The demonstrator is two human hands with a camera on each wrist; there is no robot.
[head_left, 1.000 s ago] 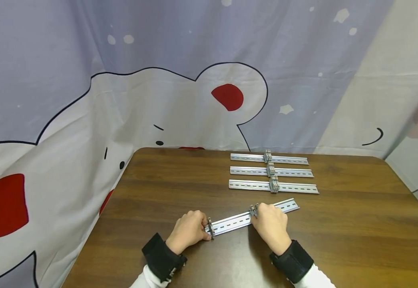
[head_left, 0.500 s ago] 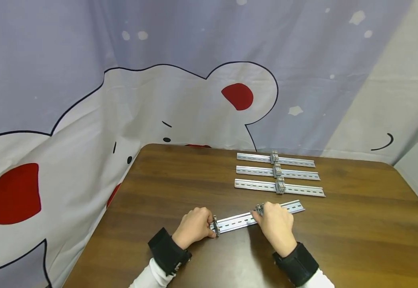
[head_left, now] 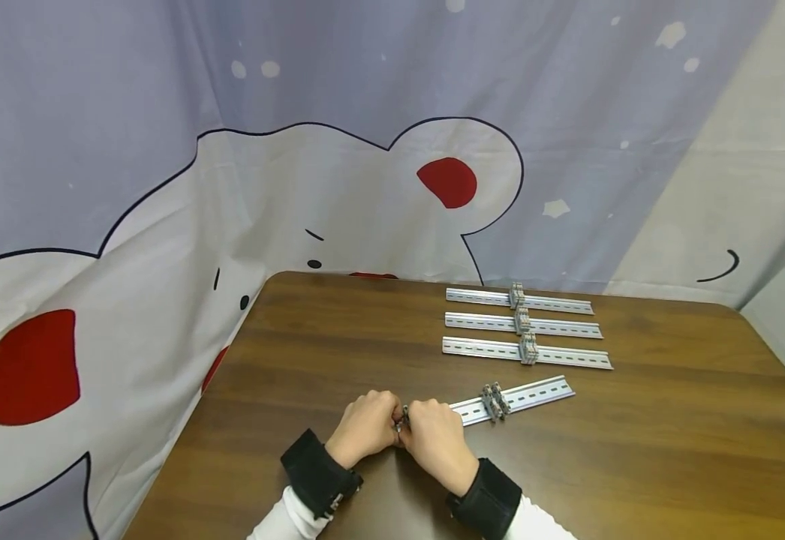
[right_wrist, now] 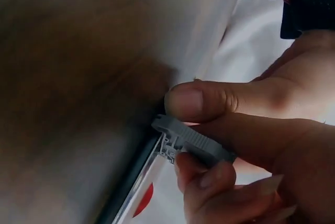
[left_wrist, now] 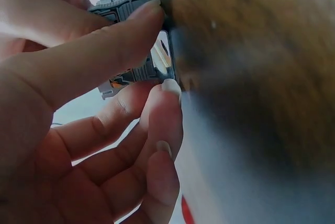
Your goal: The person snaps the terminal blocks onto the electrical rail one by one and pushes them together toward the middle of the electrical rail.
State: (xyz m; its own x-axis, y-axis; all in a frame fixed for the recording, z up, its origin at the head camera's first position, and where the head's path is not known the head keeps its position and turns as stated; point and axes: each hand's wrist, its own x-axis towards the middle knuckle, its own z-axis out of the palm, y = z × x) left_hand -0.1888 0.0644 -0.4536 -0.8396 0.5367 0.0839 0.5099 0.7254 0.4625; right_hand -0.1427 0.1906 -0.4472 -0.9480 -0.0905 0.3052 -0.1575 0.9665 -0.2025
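In the head view, a slotted metal DIN rail (head_left: pixel 541 394) lies slanted on the table near the front. Two grey terminal blocks (head_left: pixel 495 402) sit side by side around its middle. At the rail's left end my left hand (head_left: pixel 364 424) pinches another grey terminal block (left_wrist: pixel 137 75) between thumb and fingertips. My right hand (head_left: pixel 436 439) meets it there, its fingers on the same block and covering part of the rail. The right wrist view shows this block's ribbed grey edge (right_wrist: pixel 196 139) between the fingers, close over the rail. The exact fit of block on rail is hidden.
Behind the hands lie three parallel DIN rails, the nearest rail (head_left: pixel 575 356) with a cluster of terminal blocks (head_left: pixel 528 349) at mid-length. The brown wooden table (head_left: pixel 298 345) ends at a printed curtain (head_left: pixel 338 195). Each wrist wears a black strap (head_left: pixel 321 474).
My right hand has left the blocks at the rail's middle and moved left to the block at its left end. The left hand stays at that end. The head view has shifted slightly.
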